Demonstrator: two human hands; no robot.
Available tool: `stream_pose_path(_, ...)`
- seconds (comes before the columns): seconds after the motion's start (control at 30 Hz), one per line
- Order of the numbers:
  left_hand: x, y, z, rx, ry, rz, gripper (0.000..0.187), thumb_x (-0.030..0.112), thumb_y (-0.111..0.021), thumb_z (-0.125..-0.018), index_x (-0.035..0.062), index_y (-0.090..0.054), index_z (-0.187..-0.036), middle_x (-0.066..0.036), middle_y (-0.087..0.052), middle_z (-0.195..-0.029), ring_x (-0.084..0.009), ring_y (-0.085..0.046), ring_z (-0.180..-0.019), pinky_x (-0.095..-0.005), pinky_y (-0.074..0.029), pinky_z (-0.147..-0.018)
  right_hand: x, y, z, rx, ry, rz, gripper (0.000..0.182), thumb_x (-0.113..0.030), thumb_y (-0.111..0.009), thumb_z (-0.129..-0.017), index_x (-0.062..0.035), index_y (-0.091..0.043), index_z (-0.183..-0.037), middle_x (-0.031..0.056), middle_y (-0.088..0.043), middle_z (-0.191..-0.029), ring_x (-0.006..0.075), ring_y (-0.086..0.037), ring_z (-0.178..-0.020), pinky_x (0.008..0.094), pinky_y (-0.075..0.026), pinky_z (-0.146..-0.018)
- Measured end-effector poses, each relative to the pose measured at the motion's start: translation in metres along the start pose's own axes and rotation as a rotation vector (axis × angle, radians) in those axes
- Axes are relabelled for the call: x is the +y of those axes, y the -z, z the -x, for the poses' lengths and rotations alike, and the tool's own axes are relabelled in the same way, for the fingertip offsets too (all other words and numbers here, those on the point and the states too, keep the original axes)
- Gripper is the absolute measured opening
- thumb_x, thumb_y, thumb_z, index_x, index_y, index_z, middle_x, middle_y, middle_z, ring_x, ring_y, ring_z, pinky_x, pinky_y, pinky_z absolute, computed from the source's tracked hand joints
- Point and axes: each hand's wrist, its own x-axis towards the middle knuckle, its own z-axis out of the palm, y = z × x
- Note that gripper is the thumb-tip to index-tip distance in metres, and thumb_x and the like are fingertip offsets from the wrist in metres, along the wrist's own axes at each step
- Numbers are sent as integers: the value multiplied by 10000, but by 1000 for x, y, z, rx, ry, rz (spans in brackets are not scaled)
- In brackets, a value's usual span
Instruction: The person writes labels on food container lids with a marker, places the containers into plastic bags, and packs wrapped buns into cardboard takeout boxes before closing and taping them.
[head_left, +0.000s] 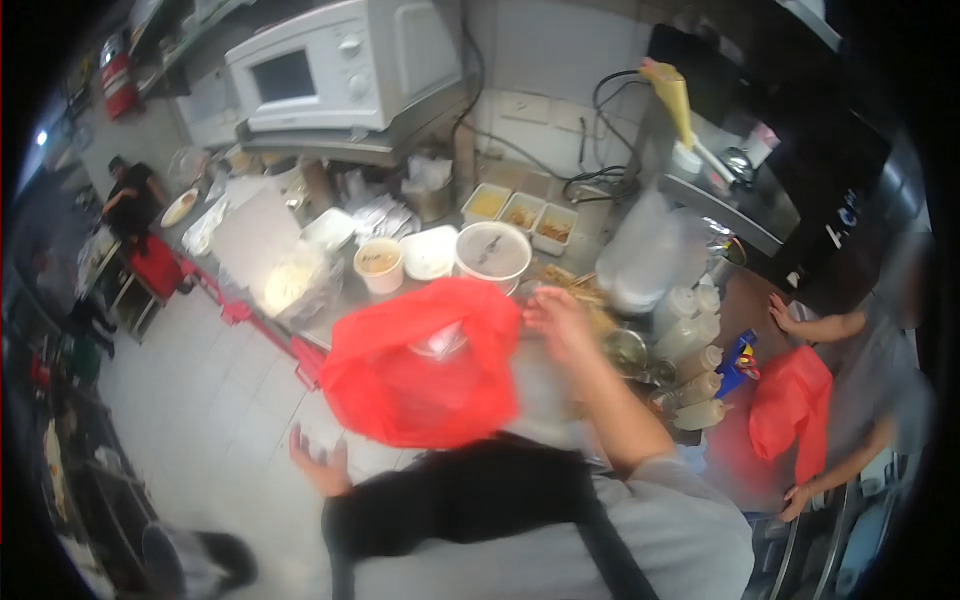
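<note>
A red plastic bag [480, 385] stands wide-mouthed in front of me at the counter's edge, with a pale, shiny item [440, 342] visible inside it. My right hand [562, 322] is raised at the bag's right rim, fingers loosely bent and apart. Lower down, on the other side of the bag, my left hand [320, 462] has its fingers spread and holds nothing. Just behind the bag are a lidded round tub [494, 250], a cup of orange-brown food [380, 264] and a white tray [430, 252].
A microwave [310, 75] sits on a shelf above the counter. Squeeze bottles [688, 335] line the right side, near a clear plastic bag [650, 250]. At far right, a co-worker's hands [795, 502] are beside another red bag [795, 405]. People stand at far left.
</note>
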Motion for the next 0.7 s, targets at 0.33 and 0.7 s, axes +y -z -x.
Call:
stream_pose_path(0.33, -5, -19, 10, -250, 473, 205, 875, 141, -709, -728, 317, -190, -1410, -216, -132, -1464, -393, -289, -1281, -483, -440, -847, 37, 66, -210, -177, -222, 694, 91, -72, -588, -816, -42, -609, -900, 92, -610, -780, 157, -559, -525, 271, -475, -468)
stream_pose_path(0.7, 25, -21, -5, -245, 463, 145, 915, 159, -707, -748, 206, -121, -1448, -209, -113, -1468, -382, -254, -1314, -479, -312, -1016, 18, 49, -218, -445, -442, 515, 265, 11, -587, -805, -19, -585, -1068, 95, -625, -1046, 194, -622, -886, 306, -541, -719)
